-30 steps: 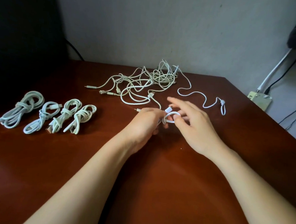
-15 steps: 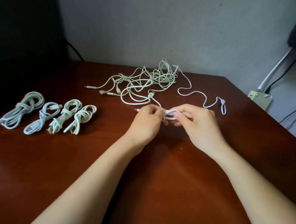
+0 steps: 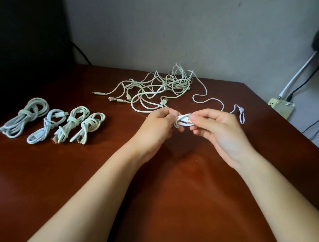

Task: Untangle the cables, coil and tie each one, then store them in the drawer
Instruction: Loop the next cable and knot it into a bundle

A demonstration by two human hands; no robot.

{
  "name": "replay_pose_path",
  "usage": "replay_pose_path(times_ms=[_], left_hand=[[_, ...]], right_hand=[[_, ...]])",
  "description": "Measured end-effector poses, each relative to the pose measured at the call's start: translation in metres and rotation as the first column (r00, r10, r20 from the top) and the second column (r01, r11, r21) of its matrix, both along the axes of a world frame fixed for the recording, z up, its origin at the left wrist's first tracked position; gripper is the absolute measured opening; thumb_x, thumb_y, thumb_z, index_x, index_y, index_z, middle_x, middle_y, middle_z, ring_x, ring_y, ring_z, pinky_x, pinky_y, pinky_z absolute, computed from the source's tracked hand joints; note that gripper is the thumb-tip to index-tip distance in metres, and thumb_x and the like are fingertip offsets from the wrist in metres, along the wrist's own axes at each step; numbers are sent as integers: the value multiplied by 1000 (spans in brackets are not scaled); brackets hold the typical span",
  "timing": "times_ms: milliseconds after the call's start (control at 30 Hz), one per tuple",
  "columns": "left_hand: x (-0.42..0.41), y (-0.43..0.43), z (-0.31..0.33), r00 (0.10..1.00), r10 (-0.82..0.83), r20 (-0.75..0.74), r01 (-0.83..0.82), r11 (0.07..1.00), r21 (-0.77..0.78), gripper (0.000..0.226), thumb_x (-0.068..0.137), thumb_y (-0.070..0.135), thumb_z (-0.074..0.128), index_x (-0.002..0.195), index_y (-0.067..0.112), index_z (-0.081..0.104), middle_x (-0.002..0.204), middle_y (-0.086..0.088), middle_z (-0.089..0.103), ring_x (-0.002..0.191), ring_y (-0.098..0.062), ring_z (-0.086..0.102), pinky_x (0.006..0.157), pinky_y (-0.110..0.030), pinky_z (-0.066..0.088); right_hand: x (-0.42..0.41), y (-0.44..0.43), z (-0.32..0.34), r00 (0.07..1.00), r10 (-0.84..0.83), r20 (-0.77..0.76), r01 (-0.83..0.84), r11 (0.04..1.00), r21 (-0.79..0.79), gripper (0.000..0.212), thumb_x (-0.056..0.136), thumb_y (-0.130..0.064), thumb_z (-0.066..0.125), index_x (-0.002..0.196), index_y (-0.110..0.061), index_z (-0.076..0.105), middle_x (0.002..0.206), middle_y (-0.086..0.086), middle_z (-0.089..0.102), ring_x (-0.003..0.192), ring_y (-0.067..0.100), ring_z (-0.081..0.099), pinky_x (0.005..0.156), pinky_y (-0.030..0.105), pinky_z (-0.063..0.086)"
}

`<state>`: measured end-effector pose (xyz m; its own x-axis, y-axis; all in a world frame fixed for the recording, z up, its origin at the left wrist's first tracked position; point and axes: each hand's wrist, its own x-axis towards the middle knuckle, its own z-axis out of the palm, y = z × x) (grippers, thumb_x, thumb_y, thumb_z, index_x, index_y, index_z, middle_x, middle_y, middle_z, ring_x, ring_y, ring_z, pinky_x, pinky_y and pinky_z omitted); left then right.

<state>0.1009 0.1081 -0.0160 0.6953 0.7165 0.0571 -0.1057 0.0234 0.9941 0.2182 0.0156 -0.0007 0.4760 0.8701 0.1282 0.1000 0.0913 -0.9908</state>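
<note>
Above the middle of the brown table my left hand and my right hand hold a small white cable coil between them. The left fingers curl round its left side. The right thumb and forefinger pinch its plug end. Behind the hands lies a tangle of white cables. One thin white cable trails from the tangle to the right and ends in a small loop. Several coiled, tied white cables lie in a row at the left.
A beige power strip with black and white leads sits off the table's far right edge. A dark object fills the back left. The wall stands close behind the table. No drawer is in view.
My right hand's fingers, spread over the coil a second ago, have closed into a pinch on its end. Both hands have risen slightly with the coil.
</note>
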Motion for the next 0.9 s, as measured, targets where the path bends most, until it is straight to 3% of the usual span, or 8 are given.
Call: replay_pose_path(times_ms=[133, 333, 500, 633, 767, 900], left_hand=[[-4, 2, 3, 995, -91, 38, 91, 996, -2, 31, 98, 2, 36, 75, 12, 54, 59, -4, 58, 60, -12, 39, 54, -23, 26], [-11, 7, 5, 974, -212, 73, 212, 977, 10, 28, 98, 3, 39, 75, 8, 53, 56, -4, 58, 51, -7, 40, 48, -16, 28], [-9, 8, -1, 988, -142, 54, 135, 984, 116, 24, 99, 11, 46, 79, 9, 59, 68, -3, 58, 56, -7, 38, 50, -15, 31], [-3, 4, -4, 997, -28, 77, 13, 983, 185, 4, 93, 13, 58, 95, 14, 62, 84, 5, 61, 60, -4, 50, 56, -15, 38], [-4, 6, -5, 997, 42, 64, -63, 924, 378, 8, 89, 12, 66, 96, 10, 65, 77, 3, 62, 63, -5, 54, 64, -21, 43], [-6, 7, -2, 997, 38, 68, -62, 913, 403, 6, 90, 14, 64, 95, 13, 67, 72, 9, 62, 59, -2, 53, 62, -17, 42]], right_hand=[[2, -2, 5, 985, 91, -144, -94, 996, -9, 9, 65, -16, 67, 70, -9, 70, 69, 6, 65, 61, 9, 58, 57, 17, 49], [5, -3, 6, 960, 207, -189, -220, 974, -51, 13, 70, -18, 63, 72, -10, 74, 69, 4, 67, 58, 6, 59, 55, 15, 48], [2, 0, 0, 996, 54, -77, -57, 997, -45, 15, 84, -17, 64, 90, -3, 69, 78, 10, 68, 61, 7, 58, 57, 16, 49], [4, 2, 1, 991, -82, -106, 83, 997, 6, 12, 91, -11, 60, 94, -4, 69, 71, -1, 67, 59, 4, 59, 57, 15, 49], [1, 1, 2, 992, -89, -87, 90, 996, 12, 11, 91, -11, 60, 94, -6, 69, 68, -3, 67, 58, 4, 58, 57, 15, 48], [-1, 2, 3, 990, -83, -116, 88, 996, 35, 10, 91, -12, 60, 91, -9, 69, 66, -5, 66, 58, 3, 57, 56, 14, 48]])
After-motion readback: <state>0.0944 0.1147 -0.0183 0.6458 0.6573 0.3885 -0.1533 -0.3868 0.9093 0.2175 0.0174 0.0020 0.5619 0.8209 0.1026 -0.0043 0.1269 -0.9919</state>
